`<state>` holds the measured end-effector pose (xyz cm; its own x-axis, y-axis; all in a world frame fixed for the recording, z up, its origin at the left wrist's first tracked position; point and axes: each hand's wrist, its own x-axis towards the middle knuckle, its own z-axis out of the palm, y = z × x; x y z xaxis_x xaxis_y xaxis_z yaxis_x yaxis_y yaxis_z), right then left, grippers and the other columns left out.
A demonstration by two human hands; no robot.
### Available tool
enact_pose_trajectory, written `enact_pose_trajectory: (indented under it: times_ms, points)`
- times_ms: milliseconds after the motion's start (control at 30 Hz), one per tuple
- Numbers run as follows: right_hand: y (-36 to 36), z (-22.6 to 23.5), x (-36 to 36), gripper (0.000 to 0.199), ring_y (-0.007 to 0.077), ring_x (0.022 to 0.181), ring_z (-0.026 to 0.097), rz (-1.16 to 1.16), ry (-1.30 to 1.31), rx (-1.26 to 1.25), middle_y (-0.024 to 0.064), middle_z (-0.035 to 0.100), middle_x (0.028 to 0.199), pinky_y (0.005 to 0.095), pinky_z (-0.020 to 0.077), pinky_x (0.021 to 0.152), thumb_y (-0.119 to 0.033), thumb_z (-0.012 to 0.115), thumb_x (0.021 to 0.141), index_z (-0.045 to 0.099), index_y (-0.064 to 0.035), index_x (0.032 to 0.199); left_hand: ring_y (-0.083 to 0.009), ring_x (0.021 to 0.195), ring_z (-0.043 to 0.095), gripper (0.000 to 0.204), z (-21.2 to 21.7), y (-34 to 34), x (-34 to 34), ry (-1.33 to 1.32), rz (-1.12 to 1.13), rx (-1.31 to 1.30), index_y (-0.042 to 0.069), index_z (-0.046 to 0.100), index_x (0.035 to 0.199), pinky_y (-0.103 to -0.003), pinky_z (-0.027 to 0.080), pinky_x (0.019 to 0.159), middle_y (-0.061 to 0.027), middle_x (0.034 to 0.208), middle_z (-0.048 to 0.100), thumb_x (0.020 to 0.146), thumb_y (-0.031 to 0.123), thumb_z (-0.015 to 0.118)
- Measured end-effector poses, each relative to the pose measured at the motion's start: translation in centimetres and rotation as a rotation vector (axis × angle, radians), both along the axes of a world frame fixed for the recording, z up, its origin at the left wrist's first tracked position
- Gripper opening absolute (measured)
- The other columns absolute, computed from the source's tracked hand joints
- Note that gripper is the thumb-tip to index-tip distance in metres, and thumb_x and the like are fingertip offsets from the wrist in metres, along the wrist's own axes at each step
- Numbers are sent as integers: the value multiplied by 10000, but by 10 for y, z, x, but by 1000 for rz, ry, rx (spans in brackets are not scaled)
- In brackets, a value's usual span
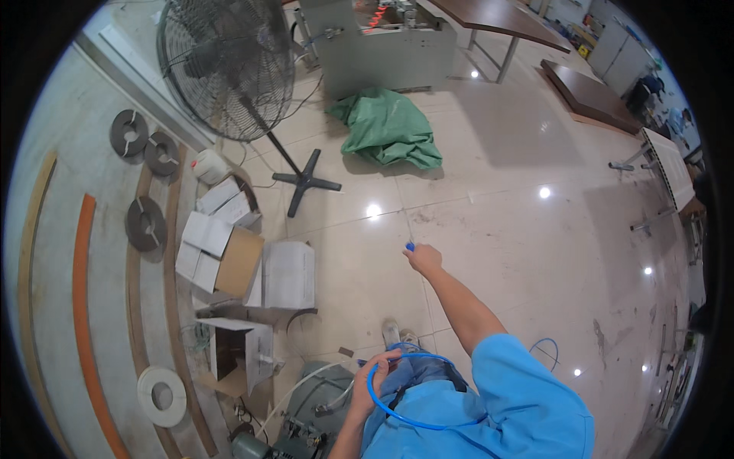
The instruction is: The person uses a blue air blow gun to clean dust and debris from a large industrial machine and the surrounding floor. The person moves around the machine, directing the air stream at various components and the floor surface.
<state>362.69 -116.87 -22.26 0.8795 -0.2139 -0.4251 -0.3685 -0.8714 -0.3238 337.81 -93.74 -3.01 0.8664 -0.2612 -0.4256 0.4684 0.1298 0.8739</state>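
We saw fan (229, 65) and green cloth (388, 126) on floor far ahead, open boxes (229, 260) left. Blue hose (382, 402) looped at waist. Right hand (423, 258) stretched forward, pinching hose end (410, 246). Left hand (372, 382) closed around hose loop.

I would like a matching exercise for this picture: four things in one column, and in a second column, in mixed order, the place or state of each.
Things:
1. blue hose
2. green cloth
3. pedestal fan
4. open cardboard box

Places or states:
A. stands on a black cross-shaped base
B. lies crumpled on the floor before a grey machine
C. curves in a loop at the left hand; its end is at the raised right hand
D. lies on the floor with white flaps spread

Pairs: 1-C, 2-B, 3-A, 4-D
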Motion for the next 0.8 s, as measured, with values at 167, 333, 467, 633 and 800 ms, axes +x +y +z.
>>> enact_pose_trajectory:
  times_ms: [167,333,467,633,800]
  points:
    - [-46,-15,13,565,350,1017,693,-89,244,-61,173,720,1077,472,557,842,-593,572,904,724,-68,1045,-303,1160,629,566,-4,-8,87,-13,-37,5,-68,614,1224,-398,500,1034,-209,1266,622,1050,449,464]
    - [-48,13,101,577,345,1020,693,-234,37,71,183,717,1081,481,549,851,-597,536,933,710,-65,1075,-249,1117,642,537,-16,-5,191,-20,-111,-14,-38,640,1213,-375,507,1007,-161,1195,657,1044,449,490]
    - [-71,40,156,579,340,1042,685,-360,-13,105,173,715,1096,480,546,848,-599,520,944,704,-69,1091,-256,1124,642,558,-16,-14,258,11,-171,-66,-52,619,1217,-379,509,1008,-169,1186,654,1040,462,494]
    - [-132,25,131,588,328,1086,673,-715,81,88,164,709,1132,462,544,862,-620,520,934,710,-91,1107,-269,1138,637,576,-10,-38,327,32,-320,-64,-58,596,1218,-383,512,1011,-182,1221,636,1036,478,489]
    - [-202,-18,18,541,302,1130,665,-1067,278,97,122,710,1169,458,543,894,-567,562,917,705,-107,1164,-296,1108,663,547,-22,-91,403,67,-450,-28,-32,581,1195,-407,544,977,-192,1209,648,1026,483,506]
